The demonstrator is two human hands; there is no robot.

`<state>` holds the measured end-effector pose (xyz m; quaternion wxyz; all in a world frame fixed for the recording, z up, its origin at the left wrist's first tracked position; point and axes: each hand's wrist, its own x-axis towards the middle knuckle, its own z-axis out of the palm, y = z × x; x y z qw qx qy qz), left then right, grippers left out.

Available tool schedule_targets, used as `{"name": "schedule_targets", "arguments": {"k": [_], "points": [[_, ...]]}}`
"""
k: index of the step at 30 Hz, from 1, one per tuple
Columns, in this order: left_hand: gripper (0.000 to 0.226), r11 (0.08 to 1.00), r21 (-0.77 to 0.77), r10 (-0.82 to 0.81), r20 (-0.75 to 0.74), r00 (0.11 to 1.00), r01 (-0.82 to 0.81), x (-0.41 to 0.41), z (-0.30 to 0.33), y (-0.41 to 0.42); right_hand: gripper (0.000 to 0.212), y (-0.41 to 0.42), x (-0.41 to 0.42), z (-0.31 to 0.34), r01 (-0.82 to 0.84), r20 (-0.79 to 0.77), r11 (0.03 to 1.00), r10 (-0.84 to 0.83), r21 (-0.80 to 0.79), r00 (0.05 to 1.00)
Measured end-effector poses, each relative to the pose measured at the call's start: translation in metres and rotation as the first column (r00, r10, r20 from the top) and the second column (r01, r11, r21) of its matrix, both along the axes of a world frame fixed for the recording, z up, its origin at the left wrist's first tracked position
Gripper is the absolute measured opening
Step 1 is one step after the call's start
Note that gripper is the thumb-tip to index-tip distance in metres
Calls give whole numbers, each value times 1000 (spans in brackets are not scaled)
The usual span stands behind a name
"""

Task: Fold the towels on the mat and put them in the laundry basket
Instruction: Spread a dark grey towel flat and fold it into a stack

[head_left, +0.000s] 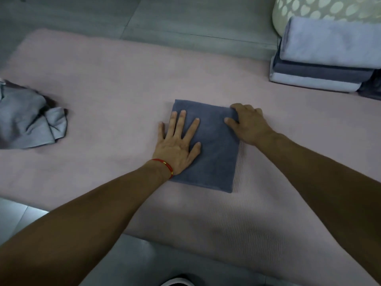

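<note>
Centre of frame: dark grey towel (210,145), folded down to a neat rectangle, lying flat on the pink mat (115,83). Left hand (177,143) spread flat on its left half, fingers straight and splayed, pressing rather than gripping, probably to smooth the fold and pin the cloth in place. Right hand (247,122) at the upper right corner, thumb on top, fingers curled over the edge, seemingly pinching that corner to square it up or start a lift. Far left: crumpled grey towel (31,118), unfolded, partly cut off by the frame edge. Upper right: stack of folded towels (321,58) parked on the mat just in front of the laundry basket (321,7), likely staged for loading. Basket mostly out of frame, inside unseen. Right fingertips hidden under the towel edge. Something dark right of the stack, too cropped to identify.
</note>
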<state>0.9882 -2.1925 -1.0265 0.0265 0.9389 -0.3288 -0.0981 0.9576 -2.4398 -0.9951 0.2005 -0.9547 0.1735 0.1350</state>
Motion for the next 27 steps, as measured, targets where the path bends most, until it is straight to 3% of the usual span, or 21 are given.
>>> {"name": "schedule_targets", "arguments": {"k": [2,4,7,12,16,20,23,25,26,27], "points": [[67,999,32,13,69,998,-15,-11,11,-6,53,0,4,4,71,36,995,-73,68,997],[61,998,-63,-10,147,989,20,-36,23,-16,47,4,11,10,135,71,978,-147,157,987],[64,979,-199,-24,120,992,48,-83,29,-32,42,5,21,18,262,36,905,-291,336,956],[88,999,-20,42,45,998,-41,-114,21,-52,31,-1,20,23,401,-48,741,-448,538,893],[88,1000,17,-3,53,999,2,-123,26,-55,30,-10,-17,28,494,-70,616,-581,613,811],[78,994,40,-106,70,992,103,-140,32,-45,33,-12,-93,33,618,-129,398,-763,679,633],[84,974,86,-218,104,970,209,-155,30,-30,36,-2,-160,38,645,-179,268,-822,716,541],[92,962,129,-255,87,963,243,-160,28,-22,42,8,-196,44,626,-159,288,-814,725,558],[92,957,136,-268,72,961,257,-160,28,-18,47,11,-210,45,608,-91,410,-776,680,624],[88,953,137,-281,56,958,271,-159,28,-16,52,10,-219,45,557,3,602,-681,573,733]]}}
